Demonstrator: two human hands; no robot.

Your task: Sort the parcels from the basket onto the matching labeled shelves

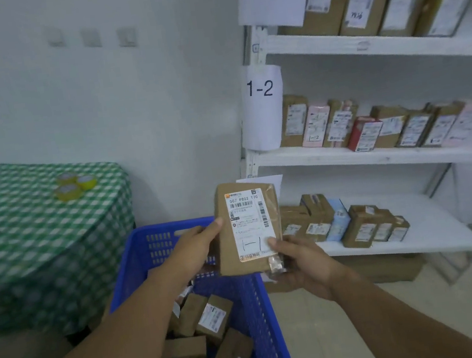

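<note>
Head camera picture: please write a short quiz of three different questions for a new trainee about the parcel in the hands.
1. True or false: both hands hold the brown parcel above the blue basket.
2. Which code is handwritten at the bottom of the parcel's label? A) 1-1 B) 1-2 C) 2-1
3. Fill in: the paper sign on the shelf post reads ____.

Key
1. True. The left hand grips the left edge and the right hand supports the lower right corner.
2. A
3. 1-2
</note>
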